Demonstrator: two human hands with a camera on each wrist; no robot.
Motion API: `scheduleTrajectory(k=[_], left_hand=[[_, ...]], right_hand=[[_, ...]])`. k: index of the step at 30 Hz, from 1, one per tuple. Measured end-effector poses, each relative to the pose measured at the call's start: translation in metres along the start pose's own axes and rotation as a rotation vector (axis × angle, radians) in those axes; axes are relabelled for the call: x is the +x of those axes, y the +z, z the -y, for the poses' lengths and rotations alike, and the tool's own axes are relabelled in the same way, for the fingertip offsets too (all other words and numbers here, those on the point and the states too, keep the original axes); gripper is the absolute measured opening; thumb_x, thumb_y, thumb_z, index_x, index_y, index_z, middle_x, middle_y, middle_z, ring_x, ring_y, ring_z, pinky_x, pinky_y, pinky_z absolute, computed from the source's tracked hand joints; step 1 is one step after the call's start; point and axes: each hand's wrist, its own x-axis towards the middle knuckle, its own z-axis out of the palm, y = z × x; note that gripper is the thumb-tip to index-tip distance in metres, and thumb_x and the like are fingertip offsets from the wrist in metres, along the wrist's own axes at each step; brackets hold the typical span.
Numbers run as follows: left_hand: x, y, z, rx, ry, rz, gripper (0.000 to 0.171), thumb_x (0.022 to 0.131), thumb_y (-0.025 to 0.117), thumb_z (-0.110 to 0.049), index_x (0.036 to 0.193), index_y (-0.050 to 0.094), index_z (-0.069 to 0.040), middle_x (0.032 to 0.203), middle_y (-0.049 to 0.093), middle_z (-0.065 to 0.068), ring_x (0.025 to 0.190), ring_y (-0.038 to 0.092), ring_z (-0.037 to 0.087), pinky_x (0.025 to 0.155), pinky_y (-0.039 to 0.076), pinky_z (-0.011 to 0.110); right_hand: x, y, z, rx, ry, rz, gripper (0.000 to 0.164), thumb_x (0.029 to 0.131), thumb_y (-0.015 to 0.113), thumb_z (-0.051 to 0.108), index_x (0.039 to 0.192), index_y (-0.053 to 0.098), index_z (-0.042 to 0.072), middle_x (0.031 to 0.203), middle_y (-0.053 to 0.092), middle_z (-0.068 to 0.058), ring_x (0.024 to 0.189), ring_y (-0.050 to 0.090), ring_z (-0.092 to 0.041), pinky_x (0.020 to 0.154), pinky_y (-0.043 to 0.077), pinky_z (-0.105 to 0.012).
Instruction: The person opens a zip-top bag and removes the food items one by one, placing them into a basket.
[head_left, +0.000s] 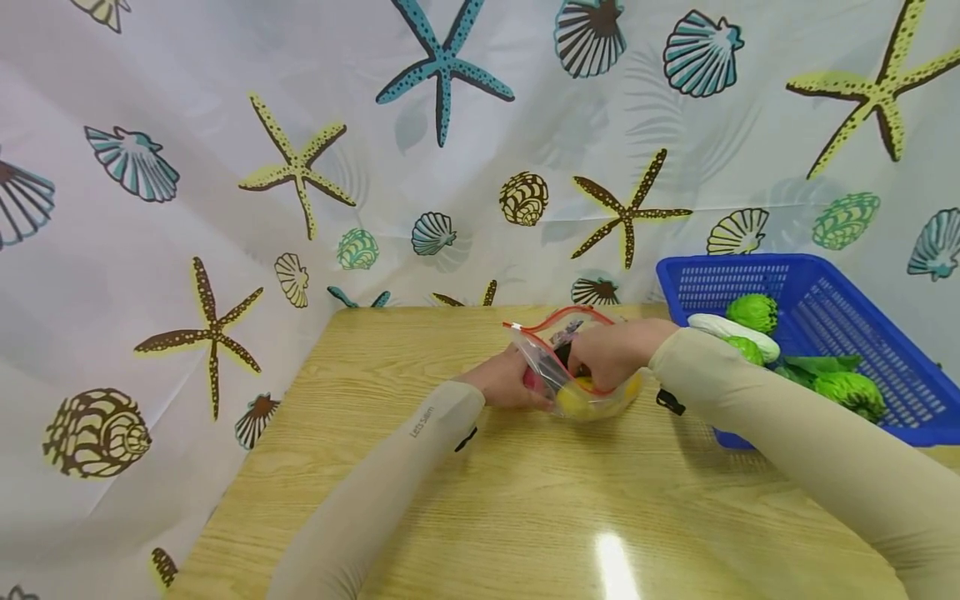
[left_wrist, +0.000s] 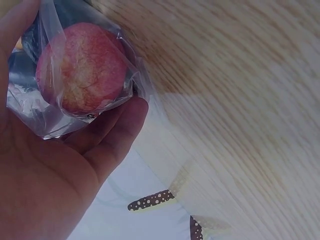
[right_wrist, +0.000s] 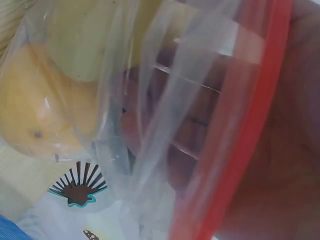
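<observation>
A clear zip bag (head_left: 545, 371) with a red sealing strip stands open at its mouth on the wooden table. My left hand (head_left: 512, 380) grips it from outside, fingers and thumb around a red apple (left_wrist: 82, 67) seen through the plastic. Through the mouth reaches my right hand (head_left: 611, 354), its fingers inside, bent beside a dark thing (head_left: 562, 353); I cannot tell whether they hold it. A yellow fruit (right_wrist: 45, 107) lies low in the bag, with a pale green-yellow fruit (right_wrist: 80, 40) against it in the right wrist view.
On the right stands a blue plastic basket (head_left: 892, 321) holding several green vegetables (head_left: 752, 313) and a long white vegetable (head_left: 735, 335). A curtain (head_left: 487, 117) printed with shells and starfish hangs behind the wooden table (head_left: 420, 350) and along its left side.
</observation>
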Motion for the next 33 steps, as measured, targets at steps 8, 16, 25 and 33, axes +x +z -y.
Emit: scheduleTrajectory(k=[8, 16, 25, 33], left_hand=[[0.004, 0.003, 0.003, -0.084, 0.123, -0.003, 0.08, 0.066, 0.082, -0.05, 0.133, 0.047, -0.025, 0.128, 0.051, -0.01, 0.108, 0.044, 0.004, 0.102, 0.037, 0.036], [0.002, 0.002, 0.001, -0.048, 0.072, 0.002, 0.058, 0.068, 0.08, -0.052, 0.115, 0.056, -0.027, 0.1, 0.06, -0.009, 0.088, 0.051, 0.012, 0.088, 0.045, 0.035], [0.001, 0.002, 0.001, -0.002, 0.006, 0.037, 0.035, 0.069, 0.076, -0.058, 0.075, 0.065, -0.026, 0.08, 0.063, -0.011, 0.074, 0.053, 0.011, 0.074, 0.047, 0.03], [0.001, 0.003, 0.002, -0.002, -0.009, 0.052, 0.035, 0.068, 0.075, -0.061, 0.066, 0.067, -0.027, 0.079, 0.065, -0.014, 0.073, 0.053, 0.012, 0.073, 0.047, 0.031]], right_hand=[[-0.01, -0.008, -0.012, 0.044, -0.094, -0.22, 0.026, 0.072, 0.067, 0.009, 0.098, 0.067, 0.015, 0.079, 0.06, 0.004, 0.067, 0.05, -0.011, 0.061, 0.045, -0.029], [-0.038, -0.027, -0.025, 0.113, -0.075, -0.418, 0.053, 0.075, 0.072, 0.02, 0.124, 0.059, 0.005, 0.113, 0.062, -0.007, 0.096, 0.054, -0.017, 0.086, 0.05, -0.043], [-0.098, -0.039, -0.052, 0.17, 0.074, -0.641, 0.056, 0.081, 0.073, 0.028, 0.13, 0.055, 0.009, 0.114, 0.062, -0.007, 0.095, 0.052, -0.019, 0.074, 0.05, -0.043], [-0.144, -0.007, -0.093, 0.143, 0.216, -0.577, 0.057, 0.081, 0.074, 0.032, 0.127, 0.057, 0.003, 0.111, 0.065, -0.012, 0.096, 0.056, -0.025, 0.08, 0.05, -0.052]])
